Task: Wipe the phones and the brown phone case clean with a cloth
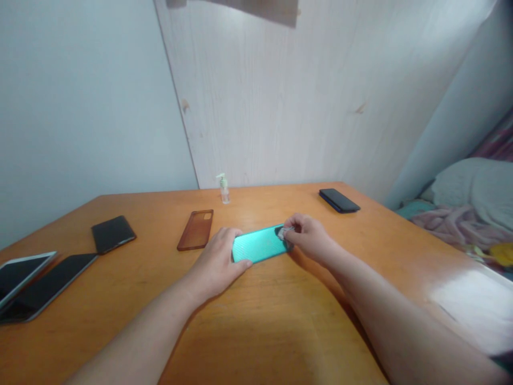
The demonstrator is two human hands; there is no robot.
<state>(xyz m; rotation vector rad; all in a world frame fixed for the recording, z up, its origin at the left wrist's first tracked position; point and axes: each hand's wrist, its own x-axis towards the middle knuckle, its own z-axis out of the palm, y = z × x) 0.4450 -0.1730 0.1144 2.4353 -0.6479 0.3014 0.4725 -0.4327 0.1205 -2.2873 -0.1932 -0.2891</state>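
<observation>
At the left edge of the surface (256, 331) lie a white-framed tablet (24, 272) and, beside it, a dark tablet (48, 286); a smaller black device (114, 234) sits further in, toward the far left corner. Next comes a brown phone case (196, 230), its long axis pointing toward the far edge, and beyond it a pump bottle (224, 191) stands upright near that edge.

The left hand (220, 256) is closed around the left end of a turquoise phone (256, 247), thumb along the side facing the near edge, fingers at the opposite side. The phone is directly between the hands, in the middle of the surface, its long axis running left to right, with the right end angled slightly toward the far edge. Whether it rests flat or is raised a little, I cannot tell.

At that right end, by the dark camera patch (279, 231), the right hand (304, 235) pinches a pale crumpled scrap (285, 232) against the phone. Neither hand is nearer: each is at one end. Furthest right, a black phone (340, 200) lies near the far right corner.
</observation>
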